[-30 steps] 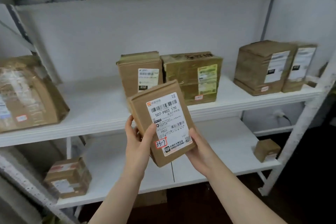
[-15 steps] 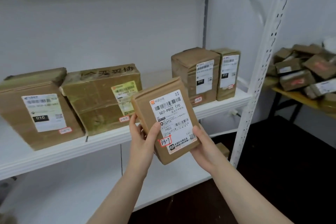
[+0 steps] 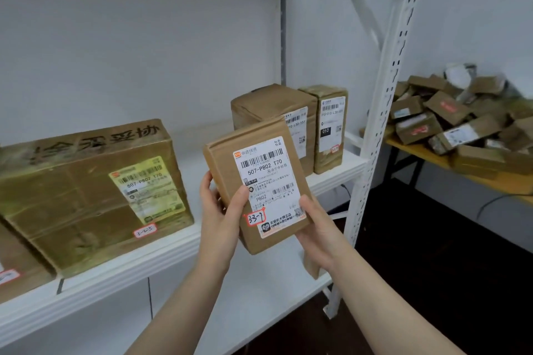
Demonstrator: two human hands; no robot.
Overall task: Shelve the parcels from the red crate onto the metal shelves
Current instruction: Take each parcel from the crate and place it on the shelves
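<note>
- Plainly, the white metal shelving point(image 3: 386, 112) fills the view, and its middle shelf point(image 3: 161, 253) carries the parcels already put away.
- A heap of parcels point(image 3: 461, 118) covers a yellow-topped table point(image 3: 432, 160) well apart to the right, beyond the shelving's front post; no red crate is in view.
- A large taped carton point(image 3: 86, 196) sits toward the left of the middle shelf, its label facing the front edge.
- Two upright parcels point(image 3: 331, 130) stand touching each other at the shelf's right end.
- Between carton and upright pair lies a bare stretch of shelf board, which I judge to be the likeliest slot.
- The held parcel point(image 3: 259, 181), a flat brown box, hangs in front of the shelf's front edge, level with that stretch and nearer the upright pair.
- Its long axis runs nearly upright, top tipped a little left, label face toward the camera; the slot lies straight beyond it, away from the body.
- The left hand point(image 3: 219, 219) grips the parcel's left edge, thumb curled onto the label, fingers mostly hidden behind.
- The right hand point(image 3: 317, 230) cups the lower right corner, thumb along the side; both hands are equally near the slot.
- A red-edged sticker point(image 3: 255, 217) with a handwritten code sits low on the label, beside the left thumb.
</note>
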